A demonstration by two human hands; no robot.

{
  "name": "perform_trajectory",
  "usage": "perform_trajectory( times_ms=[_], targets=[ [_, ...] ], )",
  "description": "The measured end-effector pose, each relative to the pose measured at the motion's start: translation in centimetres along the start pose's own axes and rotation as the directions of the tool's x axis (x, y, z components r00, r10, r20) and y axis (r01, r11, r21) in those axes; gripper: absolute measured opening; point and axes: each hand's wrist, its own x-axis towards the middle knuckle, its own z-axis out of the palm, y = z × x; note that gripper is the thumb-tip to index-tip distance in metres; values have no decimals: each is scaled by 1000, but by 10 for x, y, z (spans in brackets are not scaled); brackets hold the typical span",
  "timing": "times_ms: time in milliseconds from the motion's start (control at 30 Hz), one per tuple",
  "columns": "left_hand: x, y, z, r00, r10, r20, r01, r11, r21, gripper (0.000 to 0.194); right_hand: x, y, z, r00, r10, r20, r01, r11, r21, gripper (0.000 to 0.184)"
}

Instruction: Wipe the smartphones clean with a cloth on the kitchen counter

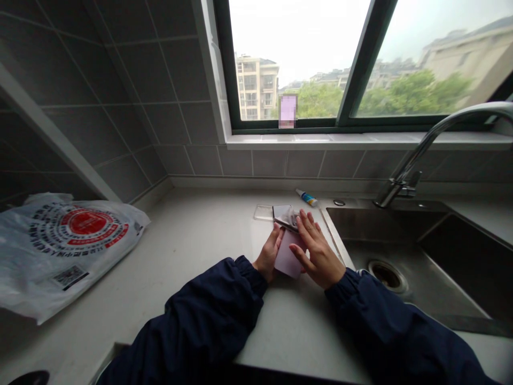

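Lilac slab: in the left hand (267,255), tilted above the surface (208,224), left of the sink (334,231); the lilac slab (287,260) shows no readable writing.
Left grip: clamped on the slab's side.
Right grip: the right hand (324,258) lies over the slab, fingers stretched, thumb apart.
Beyond the slab: a dark-edged item (281,210), partly hidden, and a clear case (262,213) just beside it.
Tube (308,198): white, blue and yellow; label too small to read.
Bag (132,214): white, at left, red disc (86,221) ringed by black characters, illegible here; a QR code (69,277) below.
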Motion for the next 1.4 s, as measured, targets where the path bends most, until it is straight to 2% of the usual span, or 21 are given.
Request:
perform_trajectory(
  times_ms=[100,267,433,700,800,933,1100,1400],
  targets=[
    [0,-1,1,999,38,-39,-39,999,-23,67,-2,1,5,999,-21,44,20,1000,7,81],
    [-1,-3,2,999,18,52,-21,998,65,66,-2,6,6,999,15,49,-15,1000,-8,83],
    [-4,-4,4,1000,-20,18,18,996,86,64,-1,6,5,999,32,36,-31,999,-14,82],
    [3,-11,-3,988,108,109,-119,988,103,66,-3,5,8,997,23,76,-25,1000,18,82],
    [5,-12,-4,984,126,130,-138,987,87,70,-3,5,9,996,18,91,-21,999,32,81],
    [5,-12,-2,983,141,114,-148,988,53,67,-4,3,11,995,25,96,-29,998,49,80],
    [4,-8,2,981,187,46,-187,982,-5,55,-6,-2,11,989,-3,150,-13,995,101,79],
    [6,-2,-3,989,121,-81,-128,988,-85,69,-3,-13,1,957,-119,264,62,974,216,76]
  ],
)
